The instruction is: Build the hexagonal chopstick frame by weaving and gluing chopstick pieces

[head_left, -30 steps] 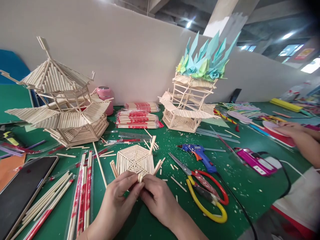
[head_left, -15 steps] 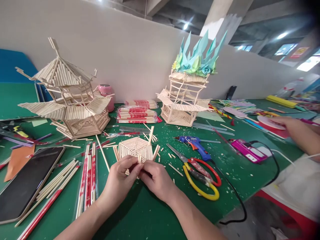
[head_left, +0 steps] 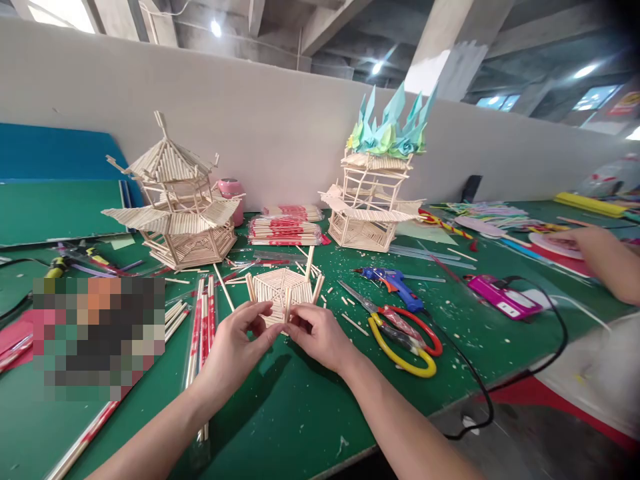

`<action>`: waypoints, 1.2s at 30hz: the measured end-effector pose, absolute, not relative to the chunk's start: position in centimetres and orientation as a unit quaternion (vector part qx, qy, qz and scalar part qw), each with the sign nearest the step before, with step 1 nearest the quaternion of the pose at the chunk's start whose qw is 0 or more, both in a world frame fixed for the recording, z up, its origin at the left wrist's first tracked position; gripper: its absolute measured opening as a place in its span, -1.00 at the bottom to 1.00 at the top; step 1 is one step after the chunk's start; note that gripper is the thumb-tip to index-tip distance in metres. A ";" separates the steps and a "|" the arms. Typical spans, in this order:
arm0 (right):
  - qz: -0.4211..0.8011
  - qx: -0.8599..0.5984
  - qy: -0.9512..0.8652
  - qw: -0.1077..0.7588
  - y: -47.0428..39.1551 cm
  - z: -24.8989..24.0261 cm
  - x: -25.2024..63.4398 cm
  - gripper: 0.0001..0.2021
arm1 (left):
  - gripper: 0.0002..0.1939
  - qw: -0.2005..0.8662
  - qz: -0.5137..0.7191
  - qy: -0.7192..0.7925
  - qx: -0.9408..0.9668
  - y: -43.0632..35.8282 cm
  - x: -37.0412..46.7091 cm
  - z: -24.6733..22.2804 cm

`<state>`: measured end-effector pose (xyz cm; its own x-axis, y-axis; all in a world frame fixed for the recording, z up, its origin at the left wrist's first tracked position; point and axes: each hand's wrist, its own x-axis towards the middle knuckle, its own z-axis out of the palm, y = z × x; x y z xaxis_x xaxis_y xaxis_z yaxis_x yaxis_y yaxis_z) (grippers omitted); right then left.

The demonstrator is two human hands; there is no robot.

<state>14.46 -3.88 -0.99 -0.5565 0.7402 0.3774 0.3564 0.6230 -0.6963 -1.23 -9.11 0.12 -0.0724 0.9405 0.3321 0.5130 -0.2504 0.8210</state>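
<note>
A small stick base (head_left: 280, 283) with a web-like pattern and short upright posts lies on the green table, just beyond my hands. At its near edge, my right hand (head_left: 317, 333) pinches an upright stick post (head_left: 289, 300). My left hand (head_left: 243, 337) is beside it, thumb tip near the foot of the post, its fingers curved and apart from the thumb. Scissors (head_left: 400, 333) with red and yellow handles and a blue glue gun (head_left: 393, 283) lie to the right.
Stick pavilions (head_left: 175, 220) stand at the back left and, topped with blue-green paper (head_left: 390, 130), back centre. Packed sticks (head_left: 285, 230), a pink device (head_left: 505, 297) and a black cable surround the work. Another person's arm (head_left: 610, 260) reaches in at right.
The view has shifted, showing more at the left. My left fingers have opened away from the post, while my right hand stays on it.
</note>
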 end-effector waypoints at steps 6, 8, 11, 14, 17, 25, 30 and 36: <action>0.243 -0.359 -0.817 0.380 -4.6 -0.7 15.1 -0.82 | -0.83 0.119 0.489 0.564 0.655 -11.3 -1.5 0.1; 0.210 -0.368 -0.807 0.411 -5.0 -0.4 15.6 -0.86 | -0.83 0.074 0.496 0.554 0.664 -11.7 -1.8 -0.2; 0.156 -0.375 -0.791 0.458 -5.6 -0.1 16.1 -0.78 | -0.83 0.015 0.498 0.538 0.680 -11.9 -2.4 -0.7; 0.125 -0.369 -0.785 0.481 -5.8 -0.1 16.1 -0.73 | -0.82 -0.031 0.495 0.529 0.688 -11.9 -3.0 -1.1; 0.115 -0.358 -0.789 0.486 -5.8 -0.3 15.9 -0.72 | -0.82 -0.063 0.490 0.528 0.691 -11.8 -3.2 -1.3; 0.120 -0.357 -0.794 0.478 -5.6 -0.6 15.7 -0.72 | -0.84 -0.088 0.473 0.531 0.697 -12.2 -3.0 -1.1; 0.142 -0.377 -0.777 0.483 -5.6 -0.6 15.8 -0.83 | -0.84 -0.075 0.469 0.532 0.701 -12.3 -3.0 -0.9; 0.171 -0.389 -0.770 0.476 -5.8 -0.5 16.0 -0.85 | -0.88 -0.046 0.471 0.532 0.702 -12.3 -2.8 -0.8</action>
